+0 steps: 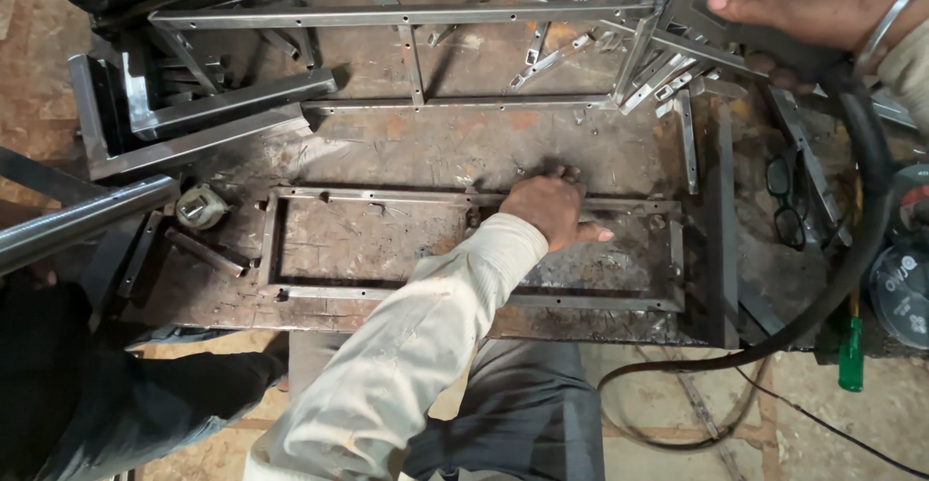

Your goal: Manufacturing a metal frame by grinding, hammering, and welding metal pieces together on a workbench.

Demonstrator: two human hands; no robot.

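My left hand (554,207), in a pale long sleeve, presses palm-down on the far rail of a flat rectangular steel frame (387,292), with the thumb pointing right. The frame lies on a rusty steel bench top (435,142). My right hand (803,7), a metal bangle on its wrist, is raised at the upper right and grips the dark handle of a welding torch (774,47). From that handle a thick black hose (871,181) curves down past the bench's right edge to the floor.
A larger open steel frame (387,16) lies at the back among several loose metal strips. Angle pieces and a round pipe (87,215) sit at the left. Dark goggles (786,200), grinding discs (900,287) and a green-handled screwdriver (851,350) are at the right. A person in dark clothing (97,394) is at the lower left.
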